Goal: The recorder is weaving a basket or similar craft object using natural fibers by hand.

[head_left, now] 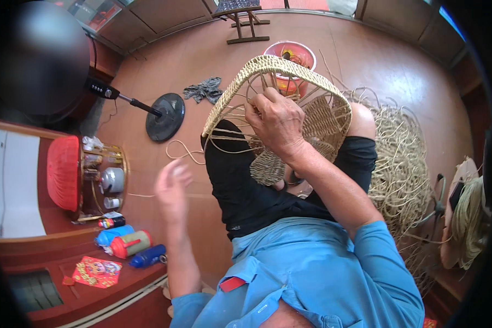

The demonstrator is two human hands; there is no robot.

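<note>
A half-woven straw basket (281, 64) rests across my knees, its braided rim towards the far side and bare ribs and strands showing inside. My right hand (276, 117) reaches into it, fingers curled closed at the ribs below the rim. Exactly which strand the fingers pinch is hidden. Off to the left, away from the basket, my left hand (174, 183) is raised and smeared by motion. A pale cord (187, 146) loops on the floor side between that hand and the basket. Woven flat panels (268, 168) show within and beneath the frame.
A large heap of straw cord (399, 164) lies to my right. Beyond the basket stands a red tub (310, 53). A black fan base (165, 117) and a grey cloth (203, 89) are on the floor at left. Flasks (131, 244) lie nearer, with a wooden stool (248, 33) far off.
</note>
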